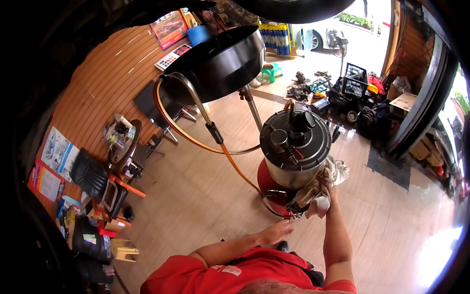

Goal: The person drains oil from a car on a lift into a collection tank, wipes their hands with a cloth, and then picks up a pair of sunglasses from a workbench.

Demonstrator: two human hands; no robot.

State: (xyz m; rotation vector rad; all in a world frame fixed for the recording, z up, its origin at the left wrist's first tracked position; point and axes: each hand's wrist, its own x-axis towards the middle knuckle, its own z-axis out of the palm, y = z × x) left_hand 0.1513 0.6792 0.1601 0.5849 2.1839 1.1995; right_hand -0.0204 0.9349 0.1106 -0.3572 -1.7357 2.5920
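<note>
My right hand (331,194) grips a crumpled, dirty whitish rag (320,182) against the right front side of a metal tank (286,176) with a ribbed black lid (313,143). The tank stands on a red round base (267,179). My left hand (275,232) is just in front of the base, fingers stretched out, with nothing seen in it. Close to its fingertips are small metal fittings (295,214) where an orange hose (238,170) ends. A wide black drain pan (220,66) rises on a metal pole behind the tank.
Left, along the wood-panelled wall, are a black chair (90,174), a cluttered small round table (125,144) and a yellow stool (124,250). A green stool (272,72), black crates (355,81) and scattered tools are at the back. A dark tyre (298,7) hangs overhead.
</note>
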